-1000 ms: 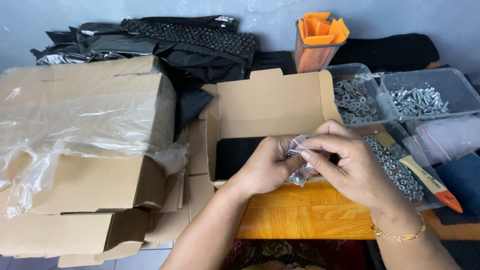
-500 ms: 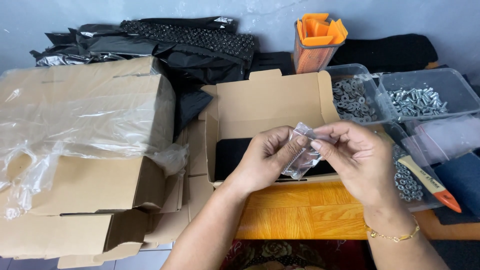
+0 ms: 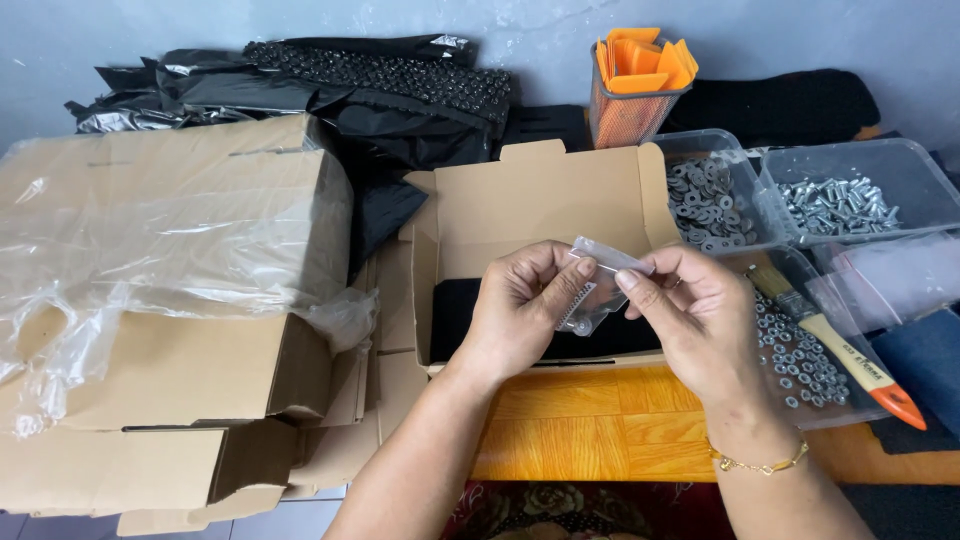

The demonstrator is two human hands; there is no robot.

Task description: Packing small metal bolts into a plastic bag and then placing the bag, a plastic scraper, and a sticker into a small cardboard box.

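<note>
While pinched at its top edge between both sets of fingers, one small clear plastic zip bag (image 3: 597,285) with a few metal washers inside: judged light, limp, slippery. Left hand (image 3: 522,305), right hand (image 3: 692,310) clamped on it. Beyond fingers: one open cardboard box (image 3: 545,205); right: three clear plastic bins (image 3: 905,160).

clear bag (image 3: 597,283), brown box (image 3: 545,205), orange holder (image 3: 636,85)

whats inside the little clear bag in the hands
The small clear plastic bag, pinched between the left hand and right hand, shows a few small metal pieces, one ring-shaped, near its bottom. The fingers cover its sides, so any other contents cannot be seen.
</note>
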